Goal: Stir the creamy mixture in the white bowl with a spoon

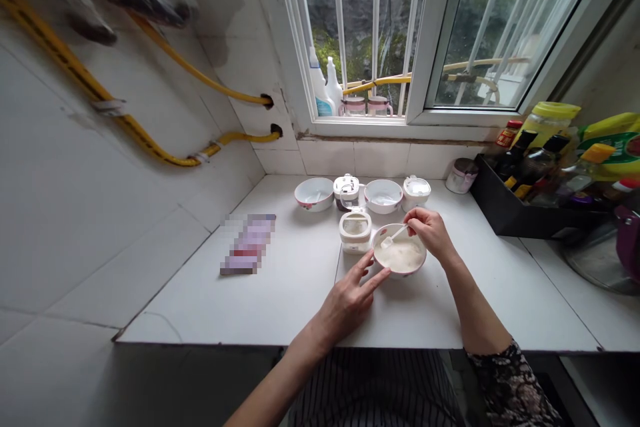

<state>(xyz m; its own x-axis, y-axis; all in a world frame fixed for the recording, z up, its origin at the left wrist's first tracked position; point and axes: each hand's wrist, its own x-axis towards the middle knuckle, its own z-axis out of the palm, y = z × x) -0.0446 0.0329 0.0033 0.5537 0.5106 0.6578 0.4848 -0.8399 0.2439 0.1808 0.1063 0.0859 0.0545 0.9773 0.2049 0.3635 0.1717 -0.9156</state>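
A bowl (pixel 403 259) of pale, whitish contents stands near the middle of the white counter. My right hand (pixel 425 230) pinches the handle of a small white spoon (pixel 390 240), whose head rests at the contents on the bowl's left side. With fingers spread, my left hand (pixel 353 293) touches the bowl's near left rim. Just left of the bowl is an open square container (pixel 355 232). Behind them stand a white bowl (pixel 314 195), a lidded jar with dark contents (pixel 347 191), another white bowl (pixel 383 196) and a white lidded jar (pixel 417 192).
A blurred purple package (pixel 249 243) lies on the counter (pixel 200 300) at the left. At the right are a small jar (pixel 461 175), a black box (pixel 520 213) of bottles and a glass-lidded pot (pixel 600 253). Spray bottles (pixel 325 90) stand by the barred window.
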